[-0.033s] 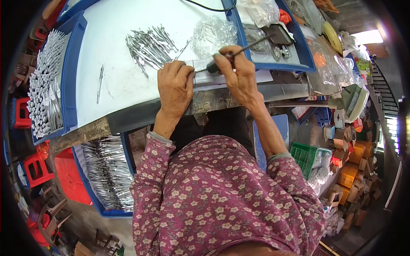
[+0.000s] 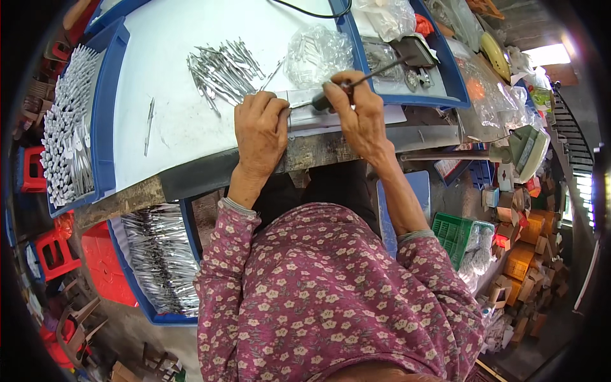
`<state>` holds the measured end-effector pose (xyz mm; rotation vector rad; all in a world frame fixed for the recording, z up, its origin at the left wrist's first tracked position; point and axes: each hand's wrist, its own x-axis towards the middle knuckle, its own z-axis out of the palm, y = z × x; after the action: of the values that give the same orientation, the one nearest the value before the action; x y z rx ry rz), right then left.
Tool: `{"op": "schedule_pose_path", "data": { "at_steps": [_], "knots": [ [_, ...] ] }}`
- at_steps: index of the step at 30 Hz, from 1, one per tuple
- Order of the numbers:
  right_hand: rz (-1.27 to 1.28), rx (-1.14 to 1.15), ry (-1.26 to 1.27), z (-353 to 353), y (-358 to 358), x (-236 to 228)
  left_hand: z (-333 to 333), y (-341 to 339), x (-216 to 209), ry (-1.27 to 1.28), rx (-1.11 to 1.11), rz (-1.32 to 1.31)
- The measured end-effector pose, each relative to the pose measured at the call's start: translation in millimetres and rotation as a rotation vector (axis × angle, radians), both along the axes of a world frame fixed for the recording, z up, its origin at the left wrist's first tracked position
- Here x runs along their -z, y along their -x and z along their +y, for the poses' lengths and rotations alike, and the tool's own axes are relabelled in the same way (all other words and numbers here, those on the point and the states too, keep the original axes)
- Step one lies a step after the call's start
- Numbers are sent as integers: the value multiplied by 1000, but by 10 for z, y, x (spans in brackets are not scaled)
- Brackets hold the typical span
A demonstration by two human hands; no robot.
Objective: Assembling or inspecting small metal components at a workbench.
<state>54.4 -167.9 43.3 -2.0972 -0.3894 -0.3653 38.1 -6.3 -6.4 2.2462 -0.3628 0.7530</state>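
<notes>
Left hand (image 2: 259,130) pressed flat at the white worktop's (image 2: 172,114) near edge; right hand (image 2: 356,111) gripping a dark-handled tool (image 2: 331,100) just beside it; loose metal pieces (image 2: 219,70) heaped beyond; blue tray (image 2: 105,108) bordering the worktop.

Clear crinkled plastic bag (image 2: 316,54) lies on the white bench top, just right of the loose metal pieces. Another clear bag (image 2: 387,16) sits at the top edge inside the blue tray, a small orange-red packet (image 2: 422,25) beside it. Large clear bag with orange contents (image 2: 487,95) right of the tray. Stack of orange-yellow and brown cartons (image 2: 531,245) on the floor at far right. Clear bags of white bits (image 2: 477,254) by the green crate. No screens or signs can be made out.
</notes>
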Motion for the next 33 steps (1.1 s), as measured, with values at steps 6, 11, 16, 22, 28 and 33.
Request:
{"op": "schedule_pose_path", "data": {
  "at_steps": [6,11,16,22,28,33],
  "knots": [
    [126,68,-93,-218,28,-43,-54,-37,-110,-44,45,21],
    [151,38,-115,-264,-85,-122,-232,-158,-53,-222,80,-43],
    [18,35,191,-206,-314,-246,-205,-137,-56,-219,59,-38],
    [31,-100,339,-56,-815,-104,131,-2,-151,-89,-78,-81],
    [58,-102,641,36,-1082,297,787,169,-46,31,-280,14],
    [141,-205,784,134,-1102,342,1204,296,72,-30,-460,91]
  ]
}}
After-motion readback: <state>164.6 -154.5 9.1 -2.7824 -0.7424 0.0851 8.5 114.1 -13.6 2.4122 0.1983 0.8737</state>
